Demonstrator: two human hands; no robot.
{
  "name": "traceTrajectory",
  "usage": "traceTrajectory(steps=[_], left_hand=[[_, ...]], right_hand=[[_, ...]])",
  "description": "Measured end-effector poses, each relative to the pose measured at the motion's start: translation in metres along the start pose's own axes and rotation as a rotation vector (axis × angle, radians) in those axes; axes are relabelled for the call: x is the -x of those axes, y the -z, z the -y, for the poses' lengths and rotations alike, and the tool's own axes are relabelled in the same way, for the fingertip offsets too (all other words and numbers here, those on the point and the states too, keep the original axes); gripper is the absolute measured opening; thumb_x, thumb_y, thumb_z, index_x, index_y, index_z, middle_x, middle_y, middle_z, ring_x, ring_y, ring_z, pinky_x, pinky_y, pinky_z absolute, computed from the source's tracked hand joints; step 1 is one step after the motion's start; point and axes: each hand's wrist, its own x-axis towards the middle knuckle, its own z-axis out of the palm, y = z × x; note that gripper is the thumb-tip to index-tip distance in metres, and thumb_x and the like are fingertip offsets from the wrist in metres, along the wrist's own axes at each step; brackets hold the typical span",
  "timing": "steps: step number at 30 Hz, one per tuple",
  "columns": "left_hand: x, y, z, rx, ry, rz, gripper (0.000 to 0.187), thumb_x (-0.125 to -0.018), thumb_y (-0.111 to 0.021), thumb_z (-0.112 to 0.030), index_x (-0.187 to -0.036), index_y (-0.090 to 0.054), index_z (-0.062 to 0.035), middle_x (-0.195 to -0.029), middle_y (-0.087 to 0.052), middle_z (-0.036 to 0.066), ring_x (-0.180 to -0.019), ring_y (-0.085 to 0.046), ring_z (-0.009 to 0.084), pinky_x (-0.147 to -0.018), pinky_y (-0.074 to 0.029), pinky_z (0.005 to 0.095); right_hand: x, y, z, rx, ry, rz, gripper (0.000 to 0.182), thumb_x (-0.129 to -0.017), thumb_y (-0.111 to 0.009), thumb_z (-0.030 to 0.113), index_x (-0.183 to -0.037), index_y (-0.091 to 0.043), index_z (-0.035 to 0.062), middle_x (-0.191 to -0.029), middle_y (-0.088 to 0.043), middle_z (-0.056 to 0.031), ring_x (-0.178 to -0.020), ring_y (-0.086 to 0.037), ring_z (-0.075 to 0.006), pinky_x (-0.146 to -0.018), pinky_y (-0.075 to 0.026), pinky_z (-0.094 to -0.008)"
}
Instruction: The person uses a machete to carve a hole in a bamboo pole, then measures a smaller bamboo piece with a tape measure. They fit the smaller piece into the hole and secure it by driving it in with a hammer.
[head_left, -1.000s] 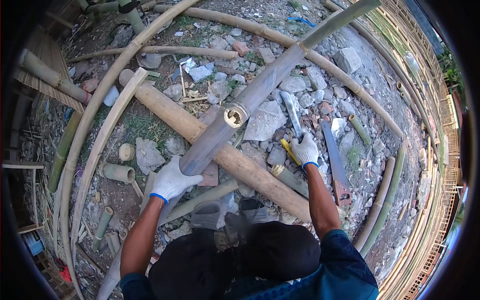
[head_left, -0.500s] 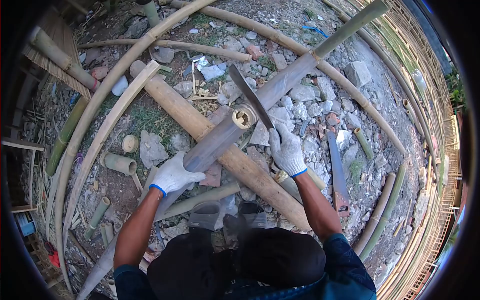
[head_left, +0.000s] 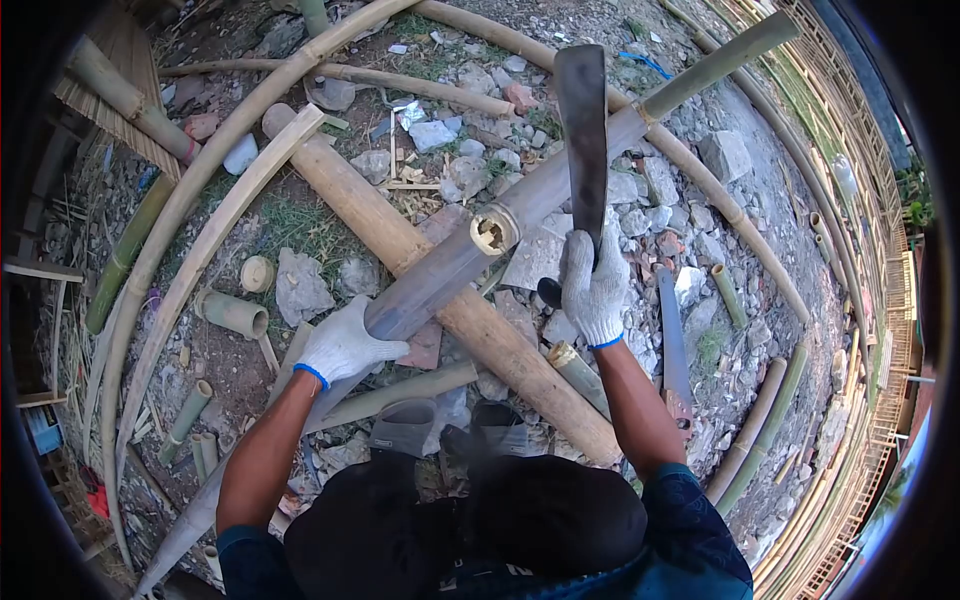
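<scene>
The right hand grips a machete pointing away, and the left hand clasps a bamboo pole slanting from near left to far right.

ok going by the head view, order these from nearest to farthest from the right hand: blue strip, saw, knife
1. Knife: held in the right hand
2. Saw: lying to that hand's right
3. Blue strip: well ahead

L hand palm-down w/ thumb out, R hand clenched, both arms reaching fwd.
</scene>
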Motion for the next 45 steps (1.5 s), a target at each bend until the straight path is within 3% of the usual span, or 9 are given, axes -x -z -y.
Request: traceTrajectory(steps=[6, 11, 15, 22, 24, 25, 32, 38, 45], left_hand=[[0.005, 0.001, -0.003, -0.023, 0.009, -0.02, 0.095, -0.069, -0.087, -0.058, -0.134, -0.059, 0.0043, -0.12, -0.073, 0.029, -0.113, -0.071, 0.0425, -0.098, -0.054, 0.0468], [0.004, 0.002, -0.002, 0.024, 0.007, 0.007, 0.095, -0.068, -0.087, -0.058, -0.133, -0.059, 0.0044, -0.119, -0.073, 0.03, -0.112, -0.072, 0.043, -0.097, -0.055, 0.0471], [-0.003, 0.001, 0.006, -0.004, -0.028, -0.033, 0.096, -0.068, -0.086, -0.061, -0.133, -0.059, 0.0044, -0.117, -0.073, 0.03, -0.111, -0.072, 0.0431, -0.097, -0.055, 0.047], [0.001, 0.004, -0.003, 0.018, 0.057, 0.055, 0.1, -0.071, -0.088, -0.054, -0.143, -0.055, 0.0057, -0.128, -0.071, 0.028, -0.118, -0.071, 0.0386, -0.102, -0.053, 0.0435], [0.001, 0.002, -0.001, 0.024, 0.037, 0.042, 0.099, -0.071, -0.088, -0.055, -0.142, -0.055, 0.0064, -0.128, -0.07, 0.029, -0.118, -0.071, 0.0393, -0.102, -0.054, 0.0439], [0.001, -0.003, 0.003, -0.004, 0.006, 0.005, 0.098, -0.07, -0.087, -0.057, -0.139, -0.056, 0.0056, -0.124, -0.072, 0.029, -0.115, -0.072, 0.0402, -0.1, -0.054, 0.0447], [0.001, -0.008, 0.004, -0.035, 0.002, -0.014, 0.098, -0.069, -0.084, -0.064, -0.135, -0.057, 0.0038, -0.114, -0.074, 0.029, -0.108, -0.074, 0.0414, -0.094, -0.057, 0.0473], [-0.006, -0.015, 0.015, -0.056, -0.044, -0.091, 0.098, -0.069, -0.083, -0.064, -0.133, -0.057, 0.0044, -0.112, -0.075, 0.029, -0.106, -0.074, 0.0424, -0.092, -0.057, 0.0481], [-0.002, -0.014, 0.011, -0.049, -0.032, -0.046, 0.098, -0.069, -0.083, -0.065, -0.134, -0.057, 0.0039, -0.112, -0.075, 0.029, -0.105, -0.074, 0.0434, -0.093, -0.057, 0.0481]], right_hand=[[-0.012, -0.009, -0.051, 0.322, 0.51, 0.24, 0.028, -0.103, -0.061, 0.013, -0.127, -0.066, -0.0014, -0.111, -0.067, -0.0322, -0.095, -0.068, -0.0497, -0.081, -0.054, -0.0529], [-0.006, -0.005, 0.004, -0.037, 0.107, 0.007, 0.018, -0.106, -0.058, 0.016, -0.102, -0.063, -0.0012, -0.076, -0.063, -0.0218, -0.065, -0.065, -0.0468, -0.056, -0.048, -0.0446], [-0.003, -0.02, -0.066, 0.435, 0.313, 0.364, 0.026, -0.104, -0.062, 0.027, -0.113, -0.067, 0.0031, -0.097, -0.069, -0.0321, -0.099, -0.069, -0.0513, -0.084, -0.053, -0.0597], [-0.008, -0.005, 0.022, 0.068, 0.179, -0.055, 0.015, -0.102, -0.066, 0.017, -0.105, -0.064, 0.0024, -0.077, -0.064, -0.0236, -0.073, -0.067, -0.0465, -0.067, -0.052, -0.0532], [-0.009, -0.022, -0.04, 0.34, 0.582, 0.024, 0.015, -0.102, -0.066, 0.019, -0.103, -0.063, 0.0036, -0.075, -0.065, -0.0233, -0.071, -0.068, -0.0468, -0.064, -0.053, -0.0546], [-0.007, -0.021, -0.066, 0.478, 0.339, 0.286, 0.017, -0.101, -0.067, 0.015, -0.11, -0.067, 0.0015, -0.093, -0.068, -0.0273, -0.087, -0.066, -0.0501, -0.074, -0.052, -0.0562], [-0.007, -0.004, 0.03, 0.138, 0.157, -0.059, 0.014, -0.105, -0.063, 0.016, -0.11, -0.063, 0.0027, -0.083, -0.067, -0.0234, -0.079, -0.07, -0.046, -0.067, -0.052, -0.0504], [-0.006, -0.021, -0.045, 0.457, 0.507, 0.139, 0.025, -0.103, -0.064, 0.014, -0.124, -0.067, 0.0009, -0.097, -0.069, -0.0285, -0.093, -0.069, -0.0485, -0.082, -0.055, -0.0524], [-0.005, -0.021, -0.029, 0.246, 0.34, 0.039, 0.02, -0.103, -0.065, 0.02, -0.108, -0.065, 0.0007, -0.085, -0.068, -0.0253, -0.078, -0.07, -0.0463, -0.07, -0.054, -0.0525]])
